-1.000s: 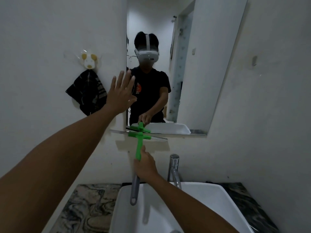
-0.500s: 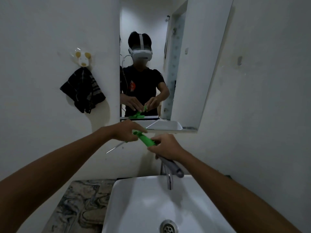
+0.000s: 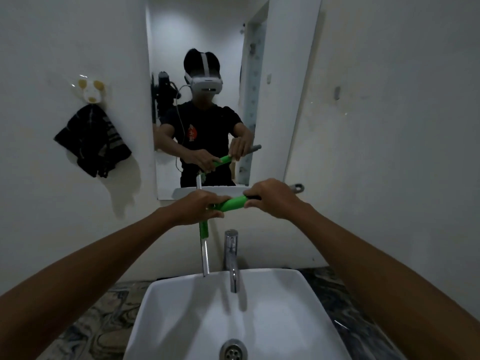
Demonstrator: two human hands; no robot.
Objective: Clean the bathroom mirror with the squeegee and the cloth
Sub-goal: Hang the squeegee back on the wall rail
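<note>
The green squeegee (image 3: 232, 203) is held tight by the left hand (image 3: 200, 207) and right hand (image 3: 272, 198) above the empty sink (image 3: 298, 289). No writing can be read.

A: What crowds the hands?

B: Under the left hand (image 3: 195, 207), the green squeegee's metal blade (image 3: 204, 245) hangs upright; just right of it stands the chrome tap (image 3: 232, 255), below the right hand (image 3: 272, 198). The white basin's rim (image 3: 181, 281) lies beneath both.

A: And open room?

B: Beyond the knuckles, the tall wall mirror (image 3: 207, 35) is unobstructed. Bare wall lies right of the right hand; the dark checked cloth (image 3: 91, 141) hangs well left.
</note>
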